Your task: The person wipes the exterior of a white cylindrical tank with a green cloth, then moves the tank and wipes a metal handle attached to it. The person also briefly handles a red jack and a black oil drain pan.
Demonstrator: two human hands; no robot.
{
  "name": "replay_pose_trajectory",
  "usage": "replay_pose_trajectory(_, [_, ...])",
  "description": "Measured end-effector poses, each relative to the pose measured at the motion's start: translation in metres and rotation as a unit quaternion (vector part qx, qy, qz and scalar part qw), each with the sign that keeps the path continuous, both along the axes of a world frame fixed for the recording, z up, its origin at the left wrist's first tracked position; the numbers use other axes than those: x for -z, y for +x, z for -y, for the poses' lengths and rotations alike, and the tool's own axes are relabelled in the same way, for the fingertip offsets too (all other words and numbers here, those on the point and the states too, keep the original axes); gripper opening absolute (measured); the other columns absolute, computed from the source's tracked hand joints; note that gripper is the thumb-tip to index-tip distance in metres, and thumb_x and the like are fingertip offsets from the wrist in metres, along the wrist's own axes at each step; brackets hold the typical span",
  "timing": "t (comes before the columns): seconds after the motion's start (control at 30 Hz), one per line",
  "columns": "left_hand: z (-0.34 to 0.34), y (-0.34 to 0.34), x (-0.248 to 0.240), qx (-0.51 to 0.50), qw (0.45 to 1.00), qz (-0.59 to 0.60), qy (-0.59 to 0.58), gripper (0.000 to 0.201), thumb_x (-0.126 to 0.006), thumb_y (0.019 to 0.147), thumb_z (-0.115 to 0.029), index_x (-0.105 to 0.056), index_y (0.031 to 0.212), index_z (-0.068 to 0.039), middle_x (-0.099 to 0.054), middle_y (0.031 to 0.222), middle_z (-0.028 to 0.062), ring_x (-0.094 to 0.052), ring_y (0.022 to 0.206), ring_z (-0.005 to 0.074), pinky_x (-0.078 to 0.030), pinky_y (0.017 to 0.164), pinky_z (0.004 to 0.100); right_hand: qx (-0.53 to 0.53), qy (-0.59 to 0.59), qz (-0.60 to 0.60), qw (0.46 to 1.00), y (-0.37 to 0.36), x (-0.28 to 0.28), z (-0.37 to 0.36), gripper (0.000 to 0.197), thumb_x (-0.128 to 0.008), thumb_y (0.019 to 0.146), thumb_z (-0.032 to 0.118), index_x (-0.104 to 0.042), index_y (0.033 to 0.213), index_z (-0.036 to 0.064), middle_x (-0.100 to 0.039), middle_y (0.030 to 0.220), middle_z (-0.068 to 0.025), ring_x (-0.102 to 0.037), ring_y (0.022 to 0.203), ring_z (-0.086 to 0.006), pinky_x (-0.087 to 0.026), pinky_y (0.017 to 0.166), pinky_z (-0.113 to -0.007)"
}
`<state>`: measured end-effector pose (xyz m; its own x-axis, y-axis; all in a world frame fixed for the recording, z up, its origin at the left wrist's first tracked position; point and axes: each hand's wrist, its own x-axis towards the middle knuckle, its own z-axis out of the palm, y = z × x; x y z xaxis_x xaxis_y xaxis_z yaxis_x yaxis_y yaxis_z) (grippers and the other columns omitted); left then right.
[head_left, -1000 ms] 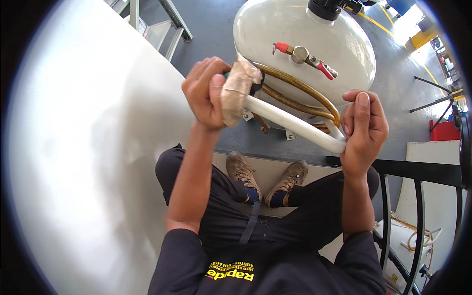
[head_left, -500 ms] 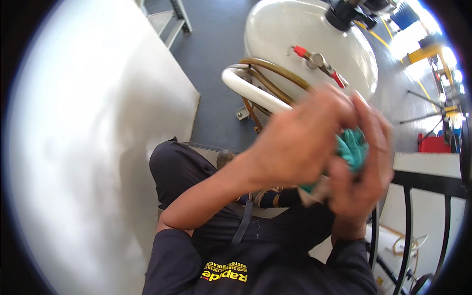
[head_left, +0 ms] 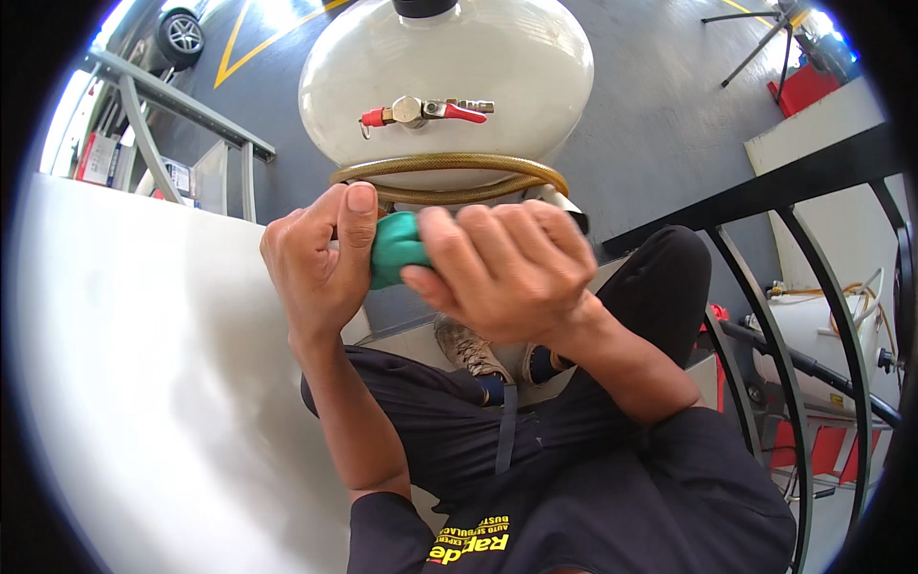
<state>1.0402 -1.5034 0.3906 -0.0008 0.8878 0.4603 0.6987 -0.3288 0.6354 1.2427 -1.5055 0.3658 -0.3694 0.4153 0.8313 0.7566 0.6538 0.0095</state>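
Observation:
A bunched green cloth (head_left: 396, 251) is stretched between my two hands, above my lap. My left hand (head_left: 320, 253) closes around its left end, thumb pointing up. The other end sits in the fist of my right hand (head_left: 516, 273), whose knuckles are slightly blurred. Just beyond my hands stands a rounded white tank (head_left: 449, 57). It carries a brass valve (head_left: 411, 112) with red handles. A coiled amber hose (head_left: 449, 165) loops in front of the tank, partly hidden by my fingers.
A white wall-like surface (head_left: 143, 383) fills the left side. Black metal railing (head_left: 813, 239) runs along the right, with another white tank (head_left: 813, 330) behind it. A grey metal frame (head_left: 191, 110) stands at the far left, and a car wheel (head_left: 180, 36) shows beyond.
The view has swung right, bringing the tank to the middle. My hands have moved apart from being cupped around the cloth; each now grips one end.

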Motion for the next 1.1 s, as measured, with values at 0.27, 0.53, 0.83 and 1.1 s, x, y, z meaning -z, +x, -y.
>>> replay_pose_trajectory(0.27, [-0.004,0.005,0.011,-0.032,0.991,-0.037,0.121,0.039,-0.065,0.102,-0.017,-0.056,0.066,-0.005,-0.045,0.054,0.0064,-0.039,0.047,0.0221,-0.031,0.053,0.0367,-0.225,-0.250,-0.440,0.833,0.067,0.105,-0.046,0.062,-0.030,0.112,0.037,-0.069,0.082,-0.0025,-0.067,0.079,-0.0137,-0.060,0.075,-0.0263,-0.049,0.078,-0.042])
replay_pose_trajectory(0.53, [-0.003,0.010,0.014,-0.069,0.989,-0.041,0.128,0.038,-0.060,0.102,-0.014,-0.057,0.067,-0.004,-0.048,0.054,0.0067,-0.045,0.047,0.0245,-0.033,0.054,0.0381,0.002,-0.230,-0.011,0.973,0.002,-0.031,0.005,0.028,-0.062,0.103,0.026,-0.062,0.084,0.0054,-0.068,0.074,-0.0103,-0.066,0.068,-0.0264,-0.053,0.064,-0.039])
replay_pose_trajectory(0.83, [0.000,0.004,0.016,-0.036,0.990,-0.036,0.130,0.039,-0.061,0.105,-0.015,-0.059,0.067,-0.006,-0.048,0.054,0.0050,-0.045,0.047,0.0234,-0.033,0.053,0.0386,-0.057,-0.221,-0.061,0.972,0.011,-0.027,-0.004,0.024,-0.065,0.106,0.026,-0.057,0.090,0.0093,-0.058,0.061,-0.0053,-0.062,0.048,-0.0229,-0.049,0.053,-0.036])
replay_pose_trajectory(1.1, [-0.001,0.006,0.019,-0.046,0.978,-0.017,0.201,0.036,-0.066,0.101,-0.015,-0.064,0.067,-0.005,-0.048,0.052,0.0052,-0.042,0.044,0.0220,-0.034,0.051,0.0374,-0.318,-0.405,-0.410,0.753,0.071,0.053,-0.038,0.048,-0.045,0.114,0.027,-0.062,0.079,0.0004,-0.059,0.075,-0.0032,-0.052,0.062,-0.0159,-0.041,0.056,-0.035])
